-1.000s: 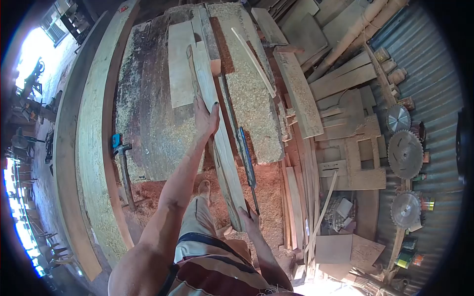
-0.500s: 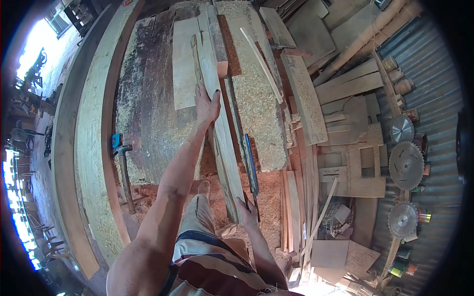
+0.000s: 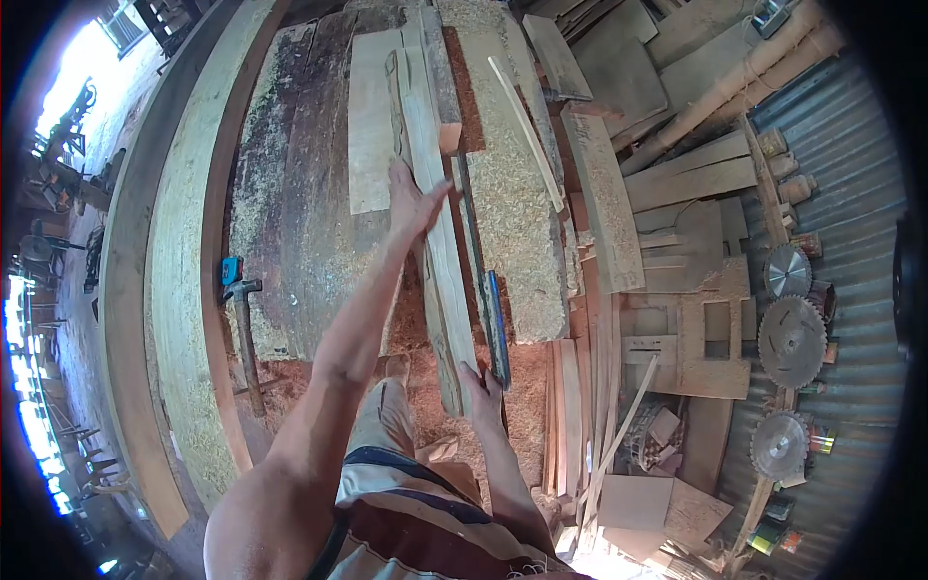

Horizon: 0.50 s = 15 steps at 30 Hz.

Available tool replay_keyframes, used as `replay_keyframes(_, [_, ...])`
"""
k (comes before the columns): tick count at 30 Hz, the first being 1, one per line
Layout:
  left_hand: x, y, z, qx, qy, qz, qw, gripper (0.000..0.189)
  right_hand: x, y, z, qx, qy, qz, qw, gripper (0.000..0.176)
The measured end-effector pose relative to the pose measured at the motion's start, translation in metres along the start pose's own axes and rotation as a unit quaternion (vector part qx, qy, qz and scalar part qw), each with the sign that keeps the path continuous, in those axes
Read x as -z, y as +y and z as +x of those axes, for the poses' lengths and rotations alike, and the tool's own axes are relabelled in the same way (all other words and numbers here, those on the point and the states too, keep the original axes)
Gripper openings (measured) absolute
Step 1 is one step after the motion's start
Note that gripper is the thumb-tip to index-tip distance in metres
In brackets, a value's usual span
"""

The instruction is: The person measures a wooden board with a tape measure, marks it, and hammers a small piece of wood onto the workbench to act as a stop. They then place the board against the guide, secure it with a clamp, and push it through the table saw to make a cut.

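A long pale wooden board (image 3: 447, 290) with a rough, bark-like edge along its left side lies lengthwise in front of me, its near end past the bench edge. My left hand (image 3: 416, 205) spans the board around its middle, fingers at the left edge and thumb stretched towards the right edge. At the near end, my right hand (image 3: 482, 394) grips the right side, its fingers partly hidden. A thin flat panel (image 3: 370, 126) lies left of the board's far part. Close to the right runs a dark metal strip with a long blue tool (image 3: 497, 314).
A hammer (image 3: 246, 338) and a blue tape measure (image 3: 231, 271) lie by thick planks (image 3: 188, 242) on the left. Sawdust covers the bench (image 3: 532, 251). A thin stick (image 3: 525, 130) rests there. Circular saw blades (image 3: 792, 338) hang along the corrugated wall at right.
The board's near end and my right hand have shifted slightly forward, away from me. My left thumb reaches further out to the right. The view has shifted a little.
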<state>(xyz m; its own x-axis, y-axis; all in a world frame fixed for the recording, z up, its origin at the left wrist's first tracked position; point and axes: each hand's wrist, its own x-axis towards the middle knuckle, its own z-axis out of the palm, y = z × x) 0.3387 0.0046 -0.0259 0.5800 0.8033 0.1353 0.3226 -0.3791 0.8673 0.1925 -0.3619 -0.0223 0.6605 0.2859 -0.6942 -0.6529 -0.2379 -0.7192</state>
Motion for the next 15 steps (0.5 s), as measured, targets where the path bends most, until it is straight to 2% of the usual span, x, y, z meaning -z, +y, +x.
replay_keyframes(1, [0.004,0.008,-0.03,0.001,-0.001,0.022,1.0,0.119,0.0,0.003,0.006,0.007,0.003,0.011,1.0,0.091])
replay_keyframes(2, [0.006,0.017,-0.063,0.0,-0.002,0.044,0.999,0.122,0.0,0.001,0.013,0.012,-0.02,0.009,1.0,0.084])
replay_keyframes(4, [0.008,0.033,-0.124,0.039,-0.072,0.068,0.994,0.12,0.001,0.001,0.017,0.016,-0.061,0.005,0.998,0.073])
replay_keyframes(7, [-0.01,0.023,-0.134,-0.015,-0.003,0.035,0.999,0.112,-0.012,-0.023,0.006,0.018,-0.026,-0.03,0.999,0.077])
replay_keyframes(9, [-0.014,0.011,-0.129,-0.041,0.002,0.048,0.998,0.108,-0.02,-0.04,0.001,-0.003,-0.002,-0.076,0.997,0.083])
replay_keyframes(12, [-0.019,0.014,-0.109,-0.041,0.019,0.041,0.998,0.106,-0.023,-0.048,0.015,0.012,-0.054,-0.082,0.995,0.095])
replay_keyframes(15, [-0.018,0.013,-0.095,-0.035,0.013,0.044,0.998,0.108,-0.032,-0.06,0.022,0.006,-0.062,-0.083,0.995,0.101])
